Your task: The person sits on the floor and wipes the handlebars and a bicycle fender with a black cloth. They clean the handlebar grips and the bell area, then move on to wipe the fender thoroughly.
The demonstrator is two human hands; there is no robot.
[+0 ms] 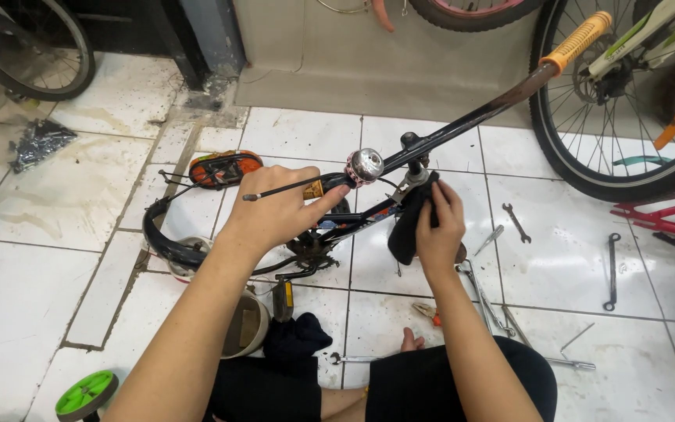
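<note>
We sit on the white tiled floor (33,266) with a small bicycle lying on its side in front of us, its black handlebar (462,121) slanting up to the right and ending in an orange grip (580,39). Our left hand (279,211) closes around the bar's near end just beside the shiny round bell (366,165), thumb stretched out along the bar toward the bell, fingers curled over the top. A thin black brake lever (287,188) sticks out to the left past the knuckles. Our right hand (439,230) pinches a dark rag (412,219) between thumb and fingers and presses it against the stem area just below the bar clamp (410,142). The bicycle's frame runs down from there toward the chainring (310,250) and a pedal (282,298), with the black mudguard (162,234) curving at the left and an orange-and-black saddle (224,168) lying beyond it on the tiles. To the right of our right arm, several tools lie scattered: a small open-ended spanner (516,222), a longer black wrench (611,270), and some rods and levers near our knee. A green training wheel (86,393) sits at lower left, a second dark cloth (294,340) lies by our legs, and a larger bicycle wheel (611,117) stands at upper right against the wall.
</note>
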